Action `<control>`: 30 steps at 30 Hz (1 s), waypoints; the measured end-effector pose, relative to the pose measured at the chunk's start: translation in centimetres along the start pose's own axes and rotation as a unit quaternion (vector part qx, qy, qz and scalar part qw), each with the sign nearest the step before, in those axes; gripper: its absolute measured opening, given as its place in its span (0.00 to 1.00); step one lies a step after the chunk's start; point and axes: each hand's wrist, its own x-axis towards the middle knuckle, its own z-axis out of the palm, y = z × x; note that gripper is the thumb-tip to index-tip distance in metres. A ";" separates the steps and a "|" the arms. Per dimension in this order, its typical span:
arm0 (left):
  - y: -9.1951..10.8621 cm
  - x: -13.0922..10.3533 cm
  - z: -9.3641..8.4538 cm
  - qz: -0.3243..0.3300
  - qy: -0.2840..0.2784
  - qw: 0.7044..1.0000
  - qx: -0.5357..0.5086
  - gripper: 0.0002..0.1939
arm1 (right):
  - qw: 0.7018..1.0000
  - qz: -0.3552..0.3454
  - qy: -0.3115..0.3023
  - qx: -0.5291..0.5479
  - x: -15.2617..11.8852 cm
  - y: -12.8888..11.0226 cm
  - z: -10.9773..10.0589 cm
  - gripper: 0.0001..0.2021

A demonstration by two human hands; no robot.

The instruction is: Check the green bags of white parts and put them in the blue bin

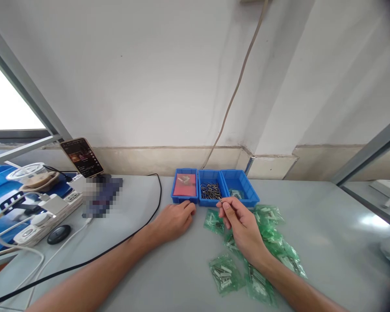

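Head cam, and I'll use the middle blue bin (208,202) as my landmark, the one with a pile of little metal pins (210,191) in it. Right hand (239,219) is just in front of it, toward its right, pinching a tiny metal piece (220,200) between thumb and finger, tip up by the bin's front corner. Left hand (178,220) sits on the surface (178,273), front-left of that bin, loosely curled; honestly can't tell if anything's tucked under the fingers. Left bin (182,200) is right up beside the middle one with a pinkish-red sheet (184,189) inside, and the right bin (242,177) hugs its other side. Green plastic bags (225,274) of small parts are spread in front of and to the right of the middle bin. Phone (82,157) is propped well off to its left.
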 end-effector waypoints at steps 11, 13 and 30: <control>0.3 0.0 0.4 -0.002 -0.016 0.998 0.062 0.10 | 0.998 -0.016 0.025 -0.052 -0.3 -0.4 0.0 0.12; 0.2 0.0 0.4 0.005 -0.013 0.998 0.067 0.09 | 0.998 -0.021 0.024 -0.060 -0.3 -0.4 0.0 0.12; -0.1 0.0 0.3 0.030 0.010 0.998 0.059 0.11 | 0.999 -0.002 0.000 -0.042 -0.4 -0.4 0.2 0.14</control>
